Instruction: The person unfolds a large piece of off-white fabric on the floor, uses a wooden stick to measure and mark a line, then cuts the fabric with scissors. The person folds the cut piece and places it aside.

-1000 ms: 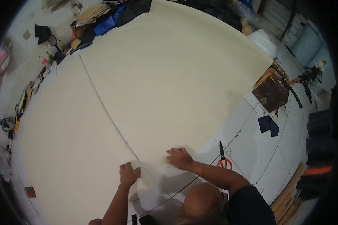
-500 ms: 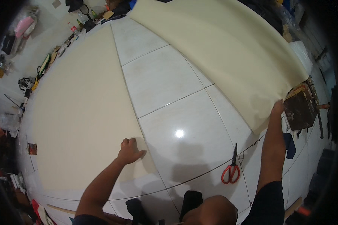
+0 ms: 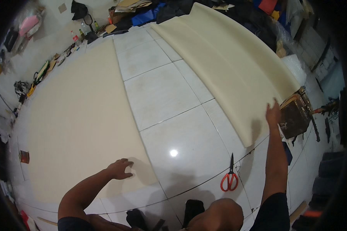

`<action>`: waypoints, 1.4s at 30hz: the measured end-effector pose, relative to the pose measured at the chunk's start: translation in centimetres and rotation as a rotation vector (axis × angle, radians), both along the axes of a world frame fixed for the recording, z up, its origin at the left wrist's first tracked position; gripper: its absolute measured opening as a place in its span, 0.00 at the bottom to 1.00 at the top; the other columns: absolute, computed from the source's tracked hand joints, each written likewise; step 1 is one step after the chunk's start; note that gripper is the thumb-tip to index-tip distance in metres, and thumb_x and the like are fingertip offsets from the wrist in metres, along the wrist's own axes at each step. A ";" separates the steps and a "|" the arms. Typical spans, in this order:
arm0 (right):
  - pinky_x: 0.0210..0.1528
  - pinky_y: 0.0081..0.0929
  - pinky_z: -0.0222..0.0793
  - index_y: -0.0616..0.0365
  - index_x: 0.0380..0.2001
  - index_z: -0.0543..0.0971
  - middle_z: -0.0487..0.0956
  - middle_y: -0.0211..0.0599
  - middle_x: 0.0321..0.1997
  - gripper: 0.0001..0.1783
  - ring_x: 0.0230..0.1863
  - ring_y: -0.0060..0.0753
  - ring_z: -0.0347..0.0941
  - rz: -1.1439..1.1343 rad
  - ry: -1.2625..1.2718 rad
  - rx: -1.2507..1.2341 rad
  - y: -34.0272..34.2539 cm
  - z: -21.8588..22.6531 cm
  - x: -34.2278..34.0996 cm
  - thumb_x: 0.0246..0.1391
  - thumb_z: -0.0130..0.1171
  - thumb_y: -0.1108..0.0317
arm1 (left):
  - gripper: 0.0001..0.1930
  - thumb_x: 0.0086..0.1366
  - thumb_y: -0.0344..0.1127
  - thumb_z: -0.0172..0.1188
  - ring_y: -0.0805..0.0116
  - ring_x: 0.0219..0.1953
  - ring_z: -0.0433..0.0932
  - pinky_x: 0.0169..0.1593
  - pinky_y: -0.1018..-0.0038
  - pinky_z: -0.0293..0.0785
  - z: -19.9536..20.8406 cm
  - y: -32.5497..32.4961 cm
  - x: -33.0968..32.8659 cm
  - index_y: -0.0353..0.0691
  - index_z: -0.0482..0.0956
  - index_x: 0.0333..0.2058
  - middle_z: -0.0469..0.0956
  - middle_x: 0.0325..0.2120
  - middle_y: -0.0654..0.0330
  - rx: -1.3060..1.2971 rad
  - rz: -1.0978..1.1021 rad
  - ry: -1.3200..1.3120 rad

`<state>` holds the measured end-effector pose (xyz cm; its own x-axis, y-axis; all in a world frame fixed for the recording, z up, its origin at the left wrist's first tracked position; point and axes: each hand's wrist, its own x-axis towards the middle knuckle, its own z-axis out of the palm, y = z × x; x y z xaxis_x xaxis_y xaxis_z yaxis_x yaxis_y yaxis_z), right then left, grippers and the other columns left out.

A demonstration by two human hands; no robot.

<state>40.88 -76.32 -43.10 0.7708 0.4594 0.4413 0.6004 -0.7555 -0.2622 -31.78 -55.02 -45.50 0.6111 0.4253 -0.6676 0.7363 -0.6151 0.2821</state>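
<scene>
On the glossy white tiled floor (image 3: 169,115), 2 cream foam sheets lie apart. The left hand (image 3: 119,169) presses flat, fingers spread, on the near foam sheet (image 3: 77,123). The right hand (image 3: 273,114) lifts the far foam sheet (image 3: 227,65) at its edge, its grip hidden; both sheets look light, soft and floppy, best held along an edge.

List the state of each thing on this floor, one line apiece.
left foam sheet: flat on the tiles, left hand pressed on it.
right foam sheet: pushed aside, doubled over, right hand on its edge.
scissors: closed, lying untouched on the tiles.
</scene>
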 end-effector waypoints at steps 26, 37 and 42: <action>0.49 0.33 0.71 0.67 0.53 0.66 0.76 0.49 0.45 0.39 0.46 0.39 0.75 0.252 1.312 -0.011 6.8 -11.5 -58.8 0.42 0.69 0.55 | 0.30 0.62 0.53 0.52 0.43 0.45 0.75 0.53 0.57 0.70 -6.4 -0.8 1.9 0.26 0.70 0.46 0.74 0.41 0.37 0.095 0.191 -0.342; 0.49 0.38 0.70 0.61 0.57 0.63 0.76 0.50 0.49 0.36 0.46 0.44 0.75 0.597 0.884 -0.055 6.7 -7.6 -63.7 0.48 0.64 0.58 | 0.31 0.59 0.53 0.61 0.67 0.29 0.77 0.34 0.73 0.74 -3.9 0.9 2.7 0.25 0.71 0.44 0.77 0.28 0.53 -0.414 0.590 -0.338; 0.42 0.31 0.73 0.62 0.54 0.66 0.76 0.43 0.45 0.33 0.40 0.31 0.76 0.605 1.361 0.350 7.0 -6.1 -65.3 0.51 0.64 0.55 | 0.18 0.61 0.44 0.61 0.71 0.27 0.73 0.32 0.75 0.70 -2.4 2.6 -0.5 0.31 0.77 0.37 0.77 0.28 0.60 -0.579 0.635 -0.393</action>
